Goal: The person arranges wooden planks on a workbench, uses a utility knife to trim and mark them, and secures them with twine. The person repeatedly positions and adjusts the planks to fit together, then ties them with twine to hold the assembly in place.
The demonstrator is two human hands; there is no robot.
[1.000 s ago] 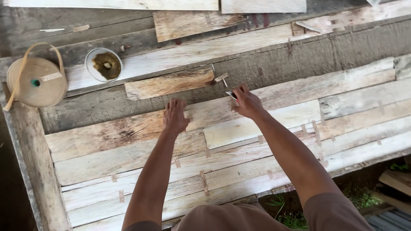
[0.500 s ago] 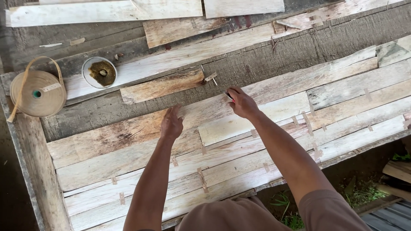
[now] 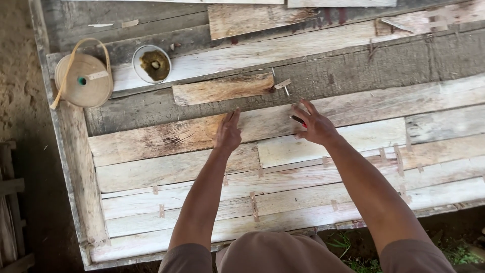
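The long veneer strip [image 3: 202,132] lay across the middle of the workbench [image 3: 76,167], butted against neighbouring strips. The left hand [image 3: 228,132] pressed it flat, fingers straight and together. The right hand [image 3: 313,124] pinched a small red-tipped tool [image 3: 298,120], fingers curled, at the seam. A tape roll [image 3: 83,80] sat at the bench's far-left corner.

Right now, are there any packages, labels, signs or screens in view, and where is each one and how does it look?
Roll of tan tape: upper left of the wooden table, round and flat, green core.
Small label: on the roll's top face, a pale narrow strip.
Round tin: right of the roll, open, pale rim, brownish contents.
No signs or screens.
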